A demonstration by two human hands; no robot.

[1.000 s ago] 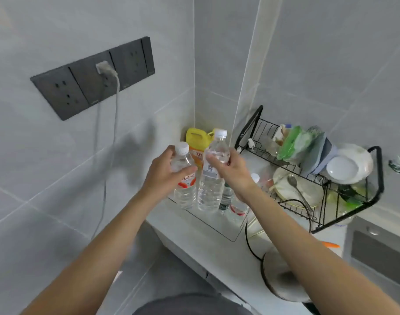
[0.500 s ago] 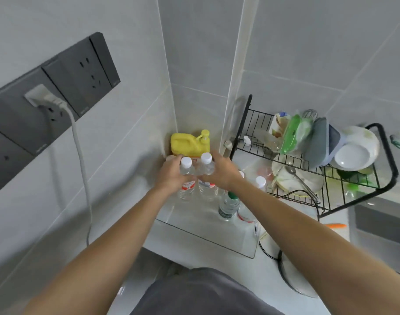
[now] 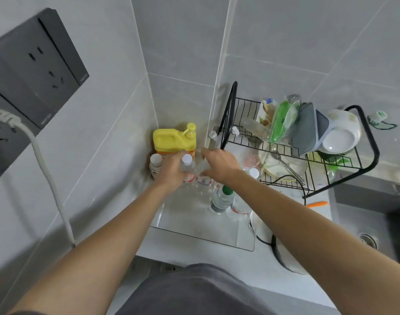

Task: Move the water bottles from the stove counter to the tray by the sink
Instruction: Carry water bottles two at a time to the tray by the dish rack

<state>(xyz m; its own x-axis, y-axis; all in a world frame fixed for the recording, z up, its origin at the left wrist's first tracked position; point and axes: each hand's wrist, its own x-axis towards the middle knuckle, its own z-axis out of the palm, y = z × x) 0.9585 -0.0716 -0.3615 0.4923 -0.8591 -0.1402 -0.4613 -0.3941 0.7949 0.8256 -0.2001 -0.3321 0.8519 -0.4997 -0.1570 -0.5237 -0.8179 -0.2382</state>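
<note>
A clear plastic tray (image 3: 195,235) sits on the counter in the corner, left of the sink (image 3: 362,214). My left hand (image 3: 170,172) grips a white-capped water bottle with a red label (image 3: 187,160), which stands upright at the back of the tray. My right hand (image 3: 220,167) is just right of it, with thumb and fingers on either side of a second clear bottle (image 3: 203,180); its cap is hidden. Three more bottles stand in the tray: a white-capped one at the far left (image 3: 155,160), a green-capped one (image 3: 220,200) and a white-capped one (image 3: 254,173) at the right.
A yellow pump jug (image 3: 172,139) stands in the corner behind the tray. A black wire dish rack (image 3: 230,114) full of dishes lies to the right. A round lid (image 3: 285,258) and an orange object (image 3: 317,204) lie on the counter. A plugged-in cable (image 3: 46,169) hangs down the left wall.
Both hands have lowered the two bottles into the back of the tray. The camera has moved closer and tilted down. My right hand's fingers have loosened and spread.
</note>
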